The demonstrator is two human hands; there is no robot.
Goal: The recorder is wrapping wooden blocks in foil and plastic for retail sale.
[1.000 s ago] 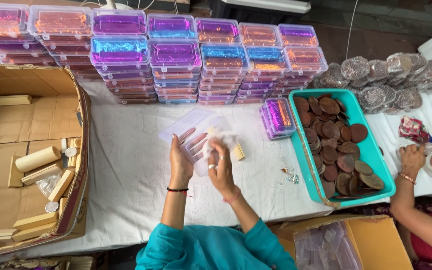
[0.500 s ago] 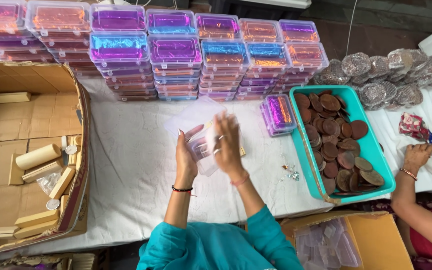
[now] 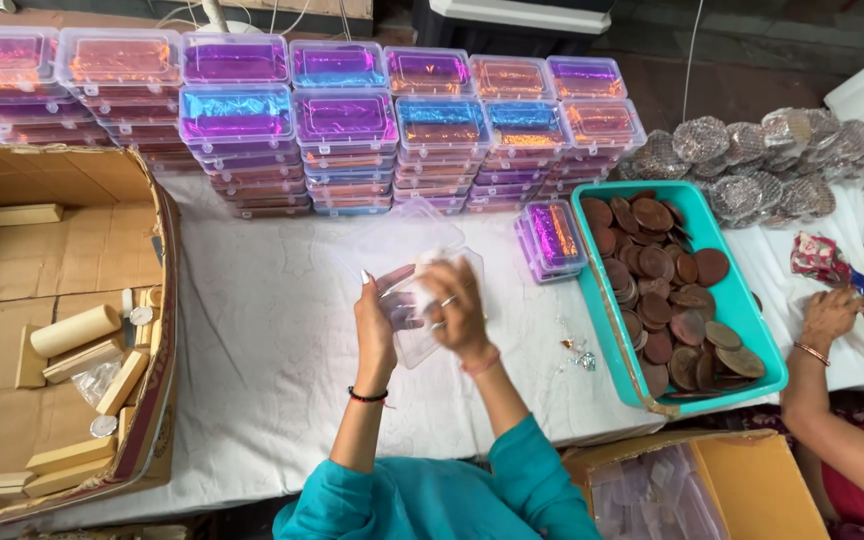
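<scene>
1. clear plastic box (image 3: 422, 335) is held up over the white table cloth (image 3: 272, 330), between both hands, lid part sticking up behind the fingers.
2. left hand (image 3: 377, 320) grips the box's left side, fingers curled around the edge, thumb toward the front.
3. right hand (image 3: 457, 305) is on top and right of the box, fingers bent and pinching it; ring visible. motion blur, exact contact unclear.
4. small stack of filled boxes (image 3: 550, 238) sits just right of the hands, touching the teal tray (image 3: 752, 330) of brown discs.
5. stacked foil-lined boxes (image 3: 342, 130) along the far edge; cardboard box (image 3: 12, 270) at left.
6. another person's hands (image 3: 857, 315) far right, well apart.
</scene>
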